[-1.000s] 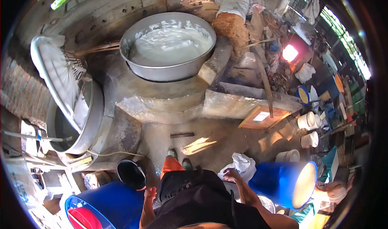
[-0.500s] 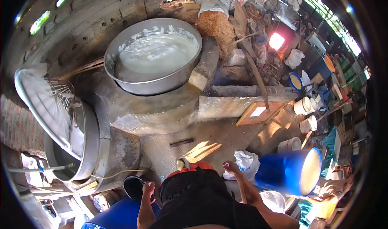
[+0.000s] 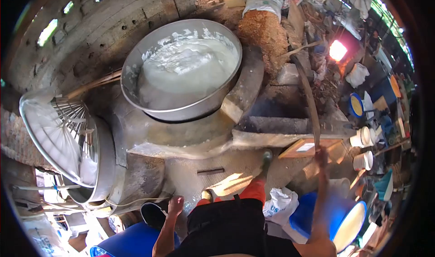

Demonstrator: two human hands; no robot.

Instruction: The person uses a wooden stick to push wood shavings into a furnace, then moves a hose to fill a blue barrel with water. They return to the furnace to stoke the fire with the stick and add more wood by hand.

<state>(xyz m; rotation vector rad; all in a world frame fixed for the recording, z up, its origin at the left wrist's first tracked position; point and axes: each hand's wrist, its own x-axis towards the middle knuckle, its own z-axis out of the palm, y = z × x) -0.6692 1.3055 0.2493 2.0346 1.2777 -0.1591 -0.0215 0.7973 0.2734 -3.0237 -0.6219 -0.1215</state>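
Observation:
My right arm stretches forward, and my right hand (image 3: pixel 321 156) is at the lower end of a long curved wooden pole (image 3: pixel 310 96). Its fingers look closed round the pole, though they are somewhat blurred. The pole's far part leans across the concrete ledge towards the sawdust. My left hand (image 3: pixel 175 206) is curled shut beside my waist with nothing visible in it, close to a black bucket (image 3: pixel 153 214). Just beyond the pole's lower end, a wooden-framed board (image 3: pixel 297 149) leans against the ledge.
A large metal pan (image 3: pixel 181 109) of white liquid sits on a concrete stove (image 3: pixel 181 132). Left stands a second vat (image 3: pixel 105 159) with a cloth-lined strainer (image 3: pixel 59 130). Sawdust (image 3: pixel 263 41) and a glowing fire opening (image 3: pixel 337 50) lie ahead. Blue barrels (image 3: pixel 303 211) flank me.
My right hand has moved from my side forward to the wooden pole's end. A foot has stepped forward on the right. The view has shifted; my left hand stays near my waist.

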